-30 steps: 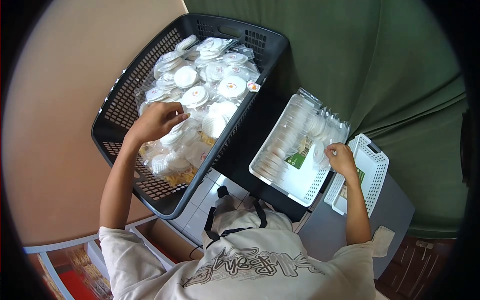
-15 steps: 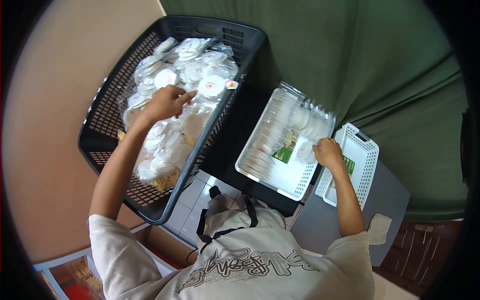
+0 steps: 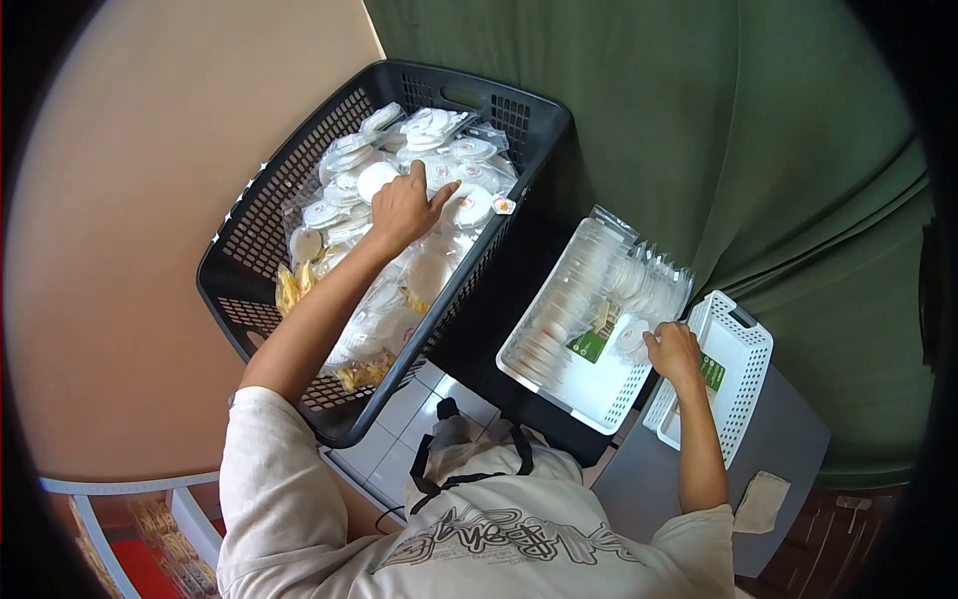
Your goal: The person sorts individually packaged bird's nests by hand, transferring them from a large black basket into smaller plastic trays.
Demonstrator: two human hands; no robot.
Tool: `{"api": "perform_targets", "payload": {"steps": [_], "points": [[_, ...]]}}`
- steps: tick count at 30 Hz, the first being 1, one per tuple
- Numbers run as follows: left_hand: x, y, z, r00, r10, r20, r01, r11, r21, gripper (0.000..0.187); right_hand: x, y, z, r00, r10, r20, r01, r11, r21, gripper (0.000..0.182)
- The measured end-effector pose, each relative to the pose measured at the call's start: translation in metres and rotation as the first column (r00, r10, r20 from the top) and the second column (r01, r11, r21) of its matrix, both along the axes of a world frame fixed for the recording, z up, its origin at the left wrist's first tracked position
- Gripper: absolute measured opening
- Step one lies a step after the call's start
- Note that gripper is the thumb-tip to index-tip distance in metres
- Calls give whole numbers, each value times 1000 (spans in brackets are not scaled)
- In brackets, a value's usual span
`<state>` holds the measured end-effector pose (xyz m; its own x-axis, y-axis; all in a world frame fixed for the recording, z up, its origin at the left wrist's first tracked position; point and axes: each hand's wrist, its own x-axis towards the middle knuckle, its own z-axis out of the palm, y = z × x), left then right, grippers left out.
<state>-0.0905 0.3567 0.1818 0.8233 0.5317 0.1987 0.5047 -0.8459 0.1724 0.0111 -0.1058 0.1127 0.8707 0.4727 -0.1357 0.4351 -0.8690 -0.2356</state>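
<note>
Over the black basket point(image 3: 384, 421) at the left, my left hand point(image 3: 407, 208) has its fingers apart, above white round items in clear bags point(image 3: 429, 130). Near its fingertips lies a round packet with an orange mark point(image 3: 469, 206). My right hand point(image 3: 674, 351) pinches a clear packet with a white disc point(image 3: 633, 339) at the right side of the white tray point(image 3: 599, 404). Rows of upright clear packets point(image 3: 569, 290) stand in that tray, with a green card point(image 3: 591, 344) between them.
A smaller white basket point(image 3: 733, 404) with a green label sits on a grey table point(image 3: 639, 479), near a folded beige cloth point(image 3: 761, 502). Green curtain point(image 3: 639, 90) hangs behind. Shelving point(image 3: 130, 486) stands at the lower left.
The whole view has shifted, so the baskets appear lower and further right. My left hand has moved over the upper part of the black basket's bags. My right hand remains at the packet.
</note>
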Motion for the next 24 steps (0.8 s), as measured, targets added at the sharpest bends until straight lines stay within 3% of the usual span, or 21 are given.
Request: {"api": "perform_targets", "payload": {"steps": [2, 7, 10, 12, 14, 16, 17, 18, 21, 22, 24], "points": [[7, 10, -10, 990, -106, 94, 110, 993, -33, 79, -2, 3, 1, 1000, -3, -3, 3, 1000, -2, 31], [24, 9, -3, 999, -32, -13, 27, 966, -259, 81, -1, 5, 6, 1000, 11, -17, -12, 999, -38, 26], [27, 21, -7, 994, -88, -60, 58, 918, -393, 78, 0, 6, 20, 997, -55, -58, 54, 998, -23, 25], [25, 30, -6, 988, -152, -32, 96, 761, -642, 70, -1, 5, 30, 997, -69, -40, 69, 998, 7, 25], [8, 16, 24, 990, -139, -7, 102, 759, -644, 68, -2, 4, 42, 996, -84, -22, 85, 995, 43, 26], [-12, 16, 41, 965, -150, 213, 243, 811, -531, 65, -5, 6, 60, 999, -49, -11, 50, 984, 173, 26], [-17, 24, 37, 929, -124, 350, 300, 804, -513, 51, -8, 10, 75, 998, -43, -49, 53, 969, 241, 23], [-26, 16, 59, 905, -101, 412, 350, 727, -591, 42, -11, 15, 90, 998, -41, -41, 50, 966, 255, 23], [-57, -32, 126, 809, -55, 585, 485, 625, -612, 30, -16, 26, 114, 992, 123, 6, -104, 809, 578, 17], [-64, -44, 139, 760, -33, 649, 556, 550, -623, 28, -19, 32, 125, 993, 120, 18, -108, 804, 585, 17], [-76, -74, 161, 713, 19, 701, 627, 431, -649, 27, -28, 51, 158, 973, 195, -125, -23, 620, 784, 25]]}}
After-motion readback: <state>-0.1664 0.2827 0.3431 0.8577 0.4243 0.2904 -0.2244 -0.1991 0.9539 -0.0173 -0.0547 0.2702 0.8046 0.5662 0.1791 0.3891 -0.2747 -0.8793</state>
